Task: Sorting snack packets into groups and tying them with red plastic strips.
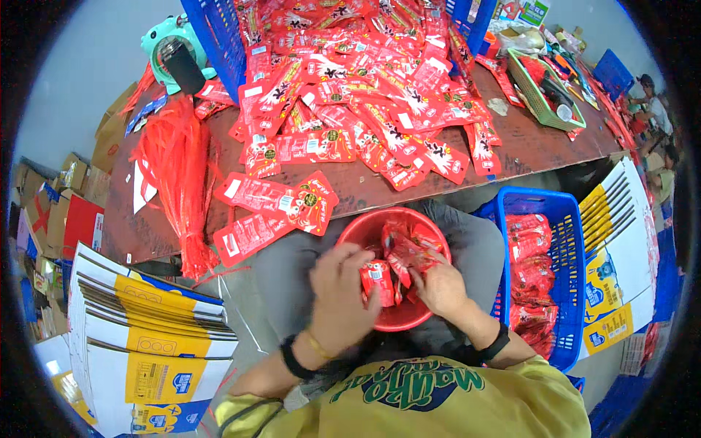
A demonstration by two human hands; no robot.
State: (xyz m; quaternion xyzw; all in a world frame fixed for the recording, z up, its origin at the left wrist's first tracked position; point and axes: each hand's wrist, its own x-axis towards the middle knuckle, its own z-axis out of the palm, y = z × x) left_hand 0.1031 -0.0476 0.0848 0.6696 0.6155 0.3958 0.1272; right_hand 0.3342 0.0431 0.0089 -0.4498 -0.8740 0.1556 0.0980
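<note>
A round red plastic basin [402, 320] sits between the person's knees, with red snack packets [379, 282] in it. My left hand [345, 290] is over the basin's left side, blurred, its fingers at the packets; whether it grips one is unclear. My right hand [442, 286] reaches over the right rim, its fingers closed on a red packet [404, 249]. In front, long red packets [328, 109] are heaped on the brown table [339, 197], spilling from a blue plastic basket [222, 46]. A bundle of red plastic netting [178, 180] lies at the table's left.
A blue crate [575, 350] holding bunched red packets stands at the right. Flattened cartons [159, 339] stand at the left, with more cartons [619, 284] beyond the crate. A green basket [553, 117], a turquoise fan [164, 41] and a black bottle [183, 65] are on the table.
</note>
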